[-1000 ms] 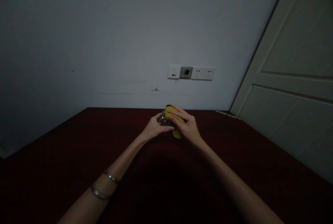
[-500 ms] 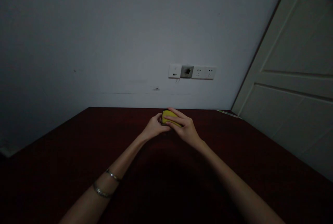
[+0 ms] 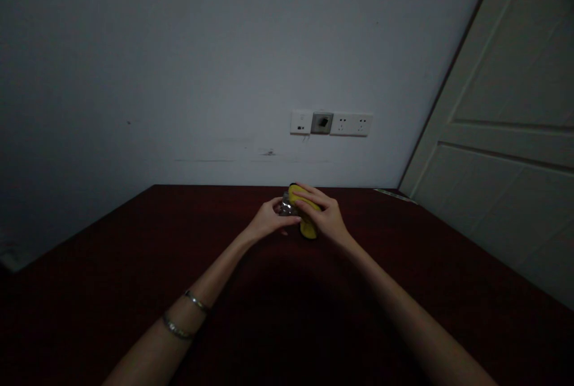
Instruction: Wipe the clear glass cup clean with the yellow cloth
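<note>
Container (image 3: 287, 207), small, clear and glossy, is lying immediately to the right of the left hand (image 3: 264, 219), which is gripping it, the thumb extending rightward along the near side and the fingers curling around the left. The yellow pad (image 3: 309, 231), dark along its edge, is adjoining the container on the right; the right hand (image 3: 327, 214) is clasping this pad from its right side, the fingers pointing left across its face. The left hand is thus forming the container's nearer neighbour, the pad intervening before the right. The container's narrower end is apparently pointing upward, its long axis standing roughly upright; thumb and pad are hiding the remainder, leaving the exact tilt uncertain. The pad's long axis is running obliquely, from upper left to lower right, its lower end projecting beneath the right hand. Both items are appearing near the far edge of the dark red surface (image 3: 201, 230); contact between container and surface is escaping view.
</note>
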`<state>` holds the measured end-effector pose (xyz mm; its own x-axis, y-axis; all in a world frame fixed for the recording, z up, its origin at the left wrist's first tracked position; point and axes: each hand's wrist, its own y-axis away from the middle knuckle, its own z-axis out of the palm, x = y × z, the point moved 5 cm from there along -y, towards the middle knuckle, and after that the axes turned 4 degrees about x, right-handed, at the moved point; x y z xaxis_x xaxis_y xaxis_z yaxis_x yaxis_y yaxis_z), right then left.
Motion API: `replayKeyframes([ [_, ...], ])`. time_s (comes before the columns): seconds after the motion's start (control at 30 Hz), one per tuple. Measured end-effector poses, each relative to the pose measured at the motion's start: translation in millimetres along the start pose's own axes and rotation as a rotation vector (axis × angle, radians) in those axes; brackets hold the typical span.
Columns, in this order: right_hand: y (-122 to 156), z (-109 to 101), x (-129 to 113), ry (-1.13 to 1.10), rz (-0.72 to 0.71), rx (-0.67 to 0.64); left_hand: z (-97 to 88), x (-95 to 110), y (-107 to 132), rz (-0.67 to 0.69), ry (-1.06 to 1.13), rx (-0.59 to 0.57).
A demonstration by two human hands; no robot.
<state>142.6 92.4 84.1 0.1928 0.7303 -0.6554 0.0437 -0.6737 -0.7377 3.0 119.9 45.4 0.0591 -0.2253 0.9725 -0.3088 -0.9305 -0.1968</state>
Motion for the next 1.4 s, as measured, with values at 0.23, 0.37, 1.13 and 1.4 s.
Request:
replayKeyframes([
  [0.23, 2, 3, -14, 0.003, -0.09, -0.031, -2.6, -1, -1, 0.032, 0.124, -0.032],
  [0.37, 1, 0, 4, -0.056, 0.098, 0.121, 0.9, 1, 0, 0.065, 0.105, -0.1],
  [1.13, 9, 10, 14, -0.122, 0.146, -0.083, -4.5, -10, 2, -0.073, 0.104, -0.312],
  [1.4, 7, 9, 32, -0.234, 0.449, 0.03, -3.0, 7, 2, 0.136, 0.034, -0.116],
])
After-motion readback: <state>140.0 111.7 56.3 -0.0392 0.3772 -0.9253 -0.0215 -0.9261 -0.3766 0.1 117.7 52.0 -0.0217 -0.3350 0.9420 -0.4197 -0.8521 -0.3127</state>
